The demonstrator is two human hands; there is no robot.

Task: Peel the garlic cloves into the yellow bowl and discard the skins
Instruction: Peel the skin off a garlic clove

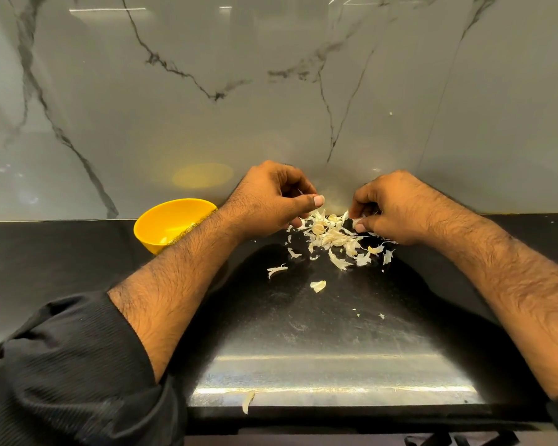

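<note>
Garlic pile (pixel 331 235): between curled left hand (pixel 273 201) and right hand (pixel 388 209), which apparently pinches skin; bowl (pixel 171 223) lies leftward, nearer left.

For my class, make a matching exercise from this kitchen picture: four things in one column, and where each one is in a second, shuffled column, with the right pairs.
Things:
1. yellow bowl
2. garlic pile
3. single skin flake
4. black sleeve

Places:
A. at the near edge of the counter
B. between the left hand and the right hand
C. partly hidden behind the left forearm, by the wall
D. pushed up on the left arm

Pairs: 1-C, 2-B, 3-A, 4-D
</note>
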